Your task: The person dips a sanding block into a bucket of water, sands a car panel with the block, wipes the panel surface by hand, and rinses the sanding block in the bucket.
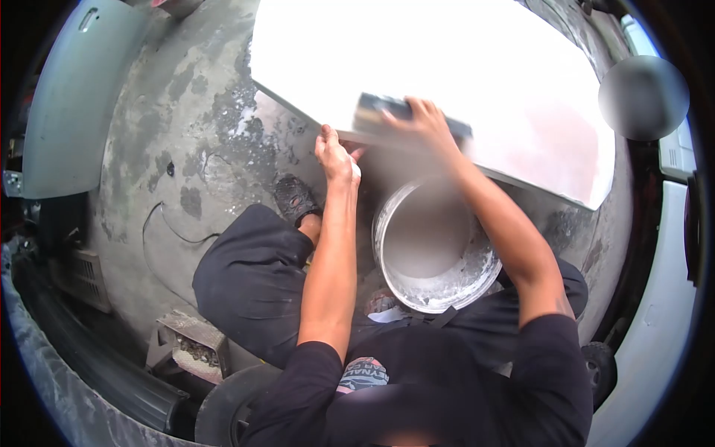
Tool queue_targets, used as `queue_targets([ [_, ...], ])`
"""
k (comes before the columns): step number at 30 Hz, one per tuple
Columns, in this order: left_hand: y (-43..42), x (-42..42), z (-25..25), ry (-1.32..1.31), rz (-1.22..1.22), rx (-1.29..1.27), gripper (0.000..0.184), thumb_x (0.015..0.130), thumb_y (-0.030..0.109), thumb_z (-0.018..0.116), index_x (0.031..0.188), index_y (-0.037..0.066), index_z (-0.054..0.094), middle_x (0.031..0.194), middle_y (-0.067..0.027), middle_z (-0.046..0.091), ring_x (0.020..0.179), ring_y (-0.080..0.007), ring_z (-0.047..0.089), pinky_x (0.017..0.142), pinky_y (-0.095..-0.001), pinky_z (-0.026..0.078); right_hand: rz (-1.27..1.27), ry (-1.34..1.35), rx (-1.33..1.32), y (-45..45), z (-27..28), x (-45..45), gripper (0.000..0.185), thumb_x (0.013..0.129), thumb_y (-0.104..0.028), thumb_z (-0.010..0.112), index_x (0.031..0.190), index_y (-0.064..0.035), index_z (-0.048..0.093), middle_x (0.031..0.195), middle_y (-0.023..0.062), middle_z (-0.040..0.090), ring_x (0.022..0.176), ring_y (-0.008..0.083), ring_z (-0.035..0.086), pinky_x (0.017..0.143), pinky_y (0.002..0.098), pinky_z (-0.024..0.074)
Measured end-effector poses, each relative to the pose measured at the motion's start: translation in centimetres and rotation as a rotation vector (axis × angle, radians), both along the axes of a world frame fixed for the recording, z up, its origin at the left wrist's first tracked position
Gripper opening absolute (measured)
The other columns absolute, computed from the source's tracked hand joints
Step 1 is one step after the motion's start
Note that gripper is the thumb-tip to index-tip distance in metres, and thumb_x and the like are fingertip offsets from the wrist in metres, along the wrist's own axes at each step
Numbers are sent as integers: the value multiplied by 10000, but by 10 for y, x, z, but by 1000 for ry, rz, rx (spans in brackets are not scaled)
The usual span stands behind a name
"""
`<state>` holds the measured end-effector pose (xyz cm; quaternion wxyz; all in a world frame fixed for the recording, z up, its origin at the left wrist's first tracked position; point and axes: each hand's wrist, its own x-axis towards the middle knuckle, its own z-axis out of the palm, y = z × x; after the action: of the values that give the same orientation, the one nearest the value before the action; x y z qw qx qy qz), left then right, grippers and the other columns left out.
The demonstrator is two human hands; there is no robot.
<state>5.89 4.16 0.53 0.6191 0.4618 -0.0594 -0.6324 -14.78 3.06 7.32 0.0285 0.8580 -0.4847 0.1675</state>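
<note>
A large white panel [439,67] fills the upper middle of the view. My right hand [426,123] is wrapped over a long dark block [380,112], blurred by motion, which lies against the panel's near edge. To its left, my left hand [339,155] grips that same edge, with the thumb up and the other fingers partly hidden. Below the panel, between my legs, stands a round bucket [402,287] with a whitish, stained rim and a greyish inside.
A pale curved panel [78,97] stands at the far left. A box-like part [190,346] and dark curved trim [97,372] lie at lower left. A thin cable [149,249] runs over the stained floor [149,149]. White bodywork [655,298] lines the right.
</note>
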Motion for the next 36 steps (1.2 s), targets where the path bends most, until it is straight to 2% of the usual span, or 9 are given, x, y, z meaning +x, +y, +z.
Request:
queue_targets([
  [4, -1, -5, 2, -132, 26, 66, 465, 1132, 441, 457, 1371, 43, 469, 1298, -164, 582, 1081, -309, 639, 819, -585, 603, 72, -24, -124, -8, -3, -7, 546, 885, -98, 632, 1404, -258, 685, 1229, 204, 594, 1152, 371, 572, 995, 505, 467],
  [7, -1, -6, 11, -113, 48, 79, 432, 1136, 438, 447, 1347, 62, 481, 1222, -151, 613, 1048, -297, 653, 820, -577, 587, -150, 18, 40, -86, -13, 31, 537, 900, -119, 653, 1420, -257, 670, 1255, 216, 590, 1159, 373, 573, 994, 529, 470],
  [13, -3, -5, 9, -47, 22, 16, 425, 1141, 431, 437, 1318, 49, 491, 1178, -144, 625, 1010, -289, 660, 785, -570, 598, 101, -40, -93, 13, -10, -23, 520, 936, -129, 612, 1435, -268, 657, 1271, 229, 598, 1184, 374, 576, 999, 522, 469],
  [19, -2, -5, 15, -116, 29, 52, 413, 1144, 410, 429, 1306, 35, 488, 1174, -158, 626, 1003, -289, 671, 796, -580, 641, -122, 14, 38, -100, -14, 45, 553, 911, -108, 600, 1431, -286, 664, 1144, 175, 624, 1127, 351, 573, 973, 479, 466],
  [25, 0, -4, 10, -43, 9, -9, 448, 1143, 423, 417, 1407, 62, 430, 1261, -190, 608, 1017, -331, 693, 820, -607, 647, 119, -21, -7, -2, -13, -22, 603, 862, -88, 683, 1423, -307, 671, 1358, 266, 567, 1236, 419, 561, 1036, 534, 463],
  [27, -1, -7, 13, -98, 40, 28, 420, 1143, 417, 431, 1288, 26, 485, 1169, -149, 610, 969, -266, 668, 807, -608, 640, 74, -65, 0, 0, -10, -23, 655, 821, -40, 695, 1421, -302, 672, 1363, 262, 566, 1247, 417, 559, 1033, 545, 460],
  [29, -2, -4, 14, -123, 16, 2, 423, 1140, 413, 444, 1302, 24, 474, 1170, -155, 616, 966, -273, 672, 805, -614, 632, -16, -46, -115, -58, -12, -3, 597, 870, -78, 631, 1426, -294, 667, 1277, 236, 599, 1208, 388, 571, 1012, 506, 470],
  [31, 0, -5, 14, -83, 22, 36, 472, 1138, 432, 430, 1408, 45, 422, 1246, -198, 600, 1028, -357, 683, 845, -648, 620, -203, -19, 85, -116, -8, 18, 550, 915, -91, 574, 1429, -266, 660, 1174, 211, 622, 1153, 380, 580, 952, 483, 484],
  [36, 1, -4, 18, -60, 6, 18, 445, 1147, 402, 413, 1378, 23, 453, 1238, -208, 606, 1031, -348, 690, 839, -633, 629, 42, -15, 34, -3, 0, -47, 592, 872, -47, 608, 1414, -273, 681, 1345, 264, 581, 1222, 410, 572, 1052, 514, 471],
])
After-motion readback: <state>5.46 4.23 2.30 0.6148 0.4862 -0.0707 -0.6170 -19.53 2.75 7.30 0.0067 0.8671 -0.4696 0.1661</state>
